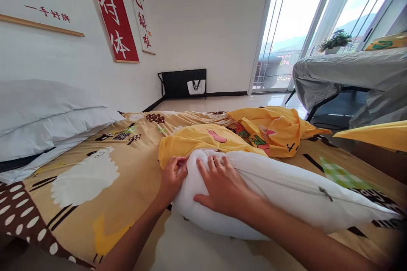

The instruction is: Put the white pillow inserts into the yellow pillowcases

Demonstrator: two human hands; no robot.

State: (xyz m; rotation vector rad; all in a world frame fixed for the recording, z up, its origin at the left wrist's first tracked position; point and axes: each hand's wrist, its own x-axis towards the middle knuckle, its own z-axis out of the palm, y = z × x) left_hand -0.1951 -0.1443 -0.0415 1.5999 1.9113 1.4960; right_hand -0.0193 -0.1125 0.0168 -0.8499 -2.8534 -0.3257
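A white pillow [280, 178] with a zip along its side lies across the bed in front of me. At its far left corner, my left hand [174, 178] is closed, pinching the edge of a yellow pillowcase [190, 137] with fruit prints. That pillowcase bunches along the pillow's far side and seems to cover part of it. Flat on top of the pillow's left end rests my right hand [224, 186], its fingers spread and the thumb apart. Another crumpled stretch of yellow cloth [282, 129] lies behind; whether it joins the pillowcase I cannot tell.
The bed has a tan sheet [133, 173] printed with sheep. White bedding [47, 123] is piled at left. More yellow cloth [378, 133] shows at right, near a table with a grey cover [346, 70] and a chair [340, 103]. A black folded frame [176, 82] leans on the wall.
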